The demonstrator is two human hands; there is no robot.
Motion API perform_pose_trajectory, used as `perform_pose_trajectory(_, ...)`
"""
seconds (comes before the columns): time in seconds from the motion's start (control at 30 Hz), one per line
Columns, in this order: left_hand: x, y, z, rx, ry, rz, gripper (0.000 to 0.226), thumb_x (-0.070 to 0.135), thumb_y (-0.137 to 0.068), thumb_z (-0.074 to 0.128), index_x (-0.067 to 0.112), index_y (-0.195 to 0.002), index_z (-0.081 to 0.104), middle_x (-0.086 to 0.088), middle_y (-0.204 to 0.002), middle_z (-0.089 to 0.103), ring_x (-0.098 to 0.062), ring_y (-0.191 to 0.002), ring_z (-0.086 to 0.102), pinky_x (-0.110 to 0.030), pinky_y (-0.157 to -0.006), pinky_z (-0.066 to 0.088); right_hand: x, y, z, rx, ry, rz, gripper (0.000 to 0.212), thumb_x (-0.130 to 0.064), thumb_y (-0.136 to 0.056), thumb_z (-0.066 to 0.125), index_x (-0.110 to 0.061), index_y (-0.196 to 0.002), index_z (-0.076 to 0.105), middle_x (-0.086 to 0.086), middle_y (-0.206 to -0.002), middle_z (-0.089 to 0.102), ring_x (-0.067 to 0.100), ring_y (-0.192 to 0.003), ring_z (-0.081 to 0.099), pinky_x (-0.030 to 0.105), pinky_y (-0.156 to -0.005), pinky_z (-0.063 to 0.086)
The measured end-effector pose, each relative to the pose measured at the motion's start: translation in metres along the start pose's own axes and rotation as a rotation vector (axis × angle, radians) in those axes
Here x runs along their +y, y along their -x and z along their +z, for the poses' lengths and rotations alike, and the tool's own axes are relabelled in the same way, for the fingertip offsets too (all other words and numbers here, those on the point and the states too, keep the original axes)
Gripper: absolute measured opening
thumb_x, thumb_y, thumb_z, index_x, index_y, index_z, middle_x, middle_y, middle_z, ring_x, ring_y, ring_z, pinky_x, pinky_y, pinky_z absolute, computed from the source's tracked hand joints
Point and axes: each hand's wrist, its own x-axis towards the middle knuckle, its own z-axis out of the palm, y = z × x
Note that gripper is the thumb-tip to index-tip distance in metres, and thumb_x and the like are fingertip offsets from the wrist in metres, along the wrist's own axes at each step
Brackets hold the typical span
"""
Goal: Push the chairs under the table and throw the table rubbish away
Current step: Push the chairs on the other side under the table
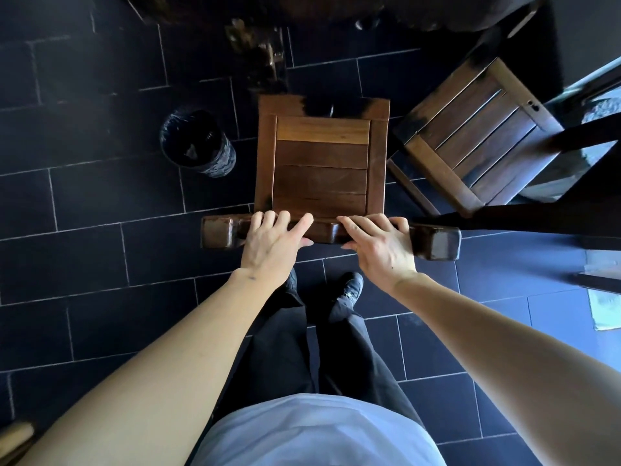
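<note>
A dark wooden chair [321,163] with a slatted seat stands straight in front of me, seen from above. Its top backrest rail [221,232] runs left to right just below the seat. My left hand [274,242] grips the rail left of centre, fingers curled over its far edge. My right hand [378,245] grips the rail right of centre in the same way. The seat's front edge lies in shadow near the dark table [336,8] at the top of the view. A second wooden chair [477,132] stands turned at an angle to the right.
A round bin with a black liner [196,142] stands on the dark tiled floor left of the chair. A dark table leg or base [265,52] is beyond the seat. My feet [349,290] are just behind the chair. A glass edge and bright floor lie at the right.
</note>
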Motion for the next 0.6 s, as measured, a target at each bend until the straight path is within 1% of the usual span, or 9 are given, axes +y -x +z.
perform_pose_trajectory(0.1,0.01,-0.006,-0.001,0.002,0.012,-0.022,0.043,0.049,-0.096,0.051,0.022,-0.13,0.053,-0.01,-0.091,0.061,-0.034,-0.085,0.056,-0.046,-0.082,0.039,0.013,-0.004,-0.005,0.003,-0.014,-0.02,0.037,-0.033,-0.097,0.056,-0.027,-0.132,0.063,-0.015,-0.126,0.067,0.017,-0.105,0.063,0.04,-0.086,0.034)
perform_pose_trajectory(0.27,0.022,-0.022,0.0,0.019,0.044,-0.045,0.042,0.048,-0.096,0.054,0.022,-0.13,0.054,-0.01,-0.089,0.06,-0.036,-0.083,0.055,-0.047,-0.079,0.04,0.036,-0.012,-0.008,0.001,-0.001,-0.034,0.039,-0.031,-0.093,0.067,-0.028,-0.132,0.063,-0.016,-0.126,0.066,0.019,-0.104,0.062,0.04,-0.087,0.033)
perform_pose_trajectory(0.33,0.024,-0.024,0.0,0.025,0.045,-0.057,0.042,0.047,-0.096,0.053,0.022,-0.13,0.053,-0.01,-0.09,0.06,-0.036,-0.084,0.054,-0.047,-0.081,0.04,0.038,-0.015,-0.01,-0.002,0.0,-0.027,0.039,-0.031,-0.092,0.068,-0.029,-0.132,0.064,-0.016,-0.126,0.067,0.019,-0.104,0.062,0.041,-0.086,0.033)
perform_pose_trajectory(0.47,0.024,-0.025,0.002,0.037,0.048,-0.062,0.044,0.046,-0.095,0.054,0.022,-0.132,0.053,-0.011,-0.097,0.061,-0.039,-0.089,0.055,-0.051,-0.092,0.039,0.041,-0.017,-0.01,-0.014,-0.007,-0.042,0.039,-0.032,-0.094,0.066,-0.028,-0.132,0.063,-0.016,-0.126,0.066,0.02,-0.103,0.062,0.04,-0.085,0.032)
perform_pose_trajectory(0.53,0.024,-0.026,0.004,0.039,0.06,-0.066,0.044,0.045,-0.094,0.055,0.023,-0.132,0.055,-0.01,-0.098,0.063,-0.038,-0.09,0.056,-0.05,-0.092,0.039,0.042,-0.018,-0.01,-0.001,-0.024,-0.038,0.036,-0.032,-0.095,0.065,-0.027,-0.131,0.065,-0.015,-0.124,0.068,0.02,-0.102,0.062,0.04,-0.084,0.033)
perform_pose_trajectory(0.6,0.024,-0.027,0.004,0.036,0.081,-0.068,0.044,0.045,-0.093,0.056,0.024,-0.131,0.056,-0.009,-0.097,0.062,-0.038,-0.088,0.055,-0.049,-0.089,0.038,0.042,-0.018,-0.009,0.0,-0.04,-0.037,0.035,-0.031,-0.095,0.064,-0.027,-0.13,0.065,-0.015,-0.124,0.068,0.02,-0.102,0.062,0.041,-0.084,0.035)
